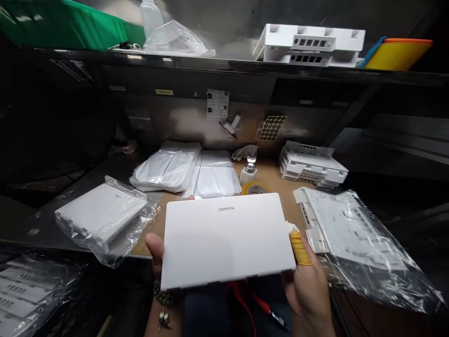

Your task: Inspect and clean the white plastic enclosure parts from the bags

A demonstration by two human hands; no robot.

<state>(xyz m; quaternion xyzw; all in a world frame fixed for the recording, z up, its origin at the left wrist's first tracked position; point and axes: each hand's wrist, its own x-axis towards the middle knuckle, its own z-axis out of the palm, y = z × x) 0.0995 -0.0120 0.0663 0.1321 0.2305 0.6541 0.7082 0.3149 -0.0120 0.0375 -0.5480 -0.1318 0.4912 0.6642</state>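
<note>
A white plastic device cover point(228, 243), its HUAWEI lettering upside down, is held up between my two hands above the front of the bench. My left hand point(156, 252) grips the left edge; a fingertip shows over the top edge and the other fingers are behind it. On the right edge is my right hand point(308, 281), with a yellow wrapping point(300, 249) on the thumb and a bit of white material at its tip. To the left lies a bagged white cover point(101, 208). Bagged white housings point(358, 229) lie to the right.
Clear plastic bags point(168, 166) are piled behind the cover, near a pump bottle point(249, 173) and yellow tape roll point(257, 188). Stacked white housings point(312, 164) stand back right. Overhead, a shelf point(231, 63) carries a green bin point(70, 23) and more housings point(310, 44).
</note>
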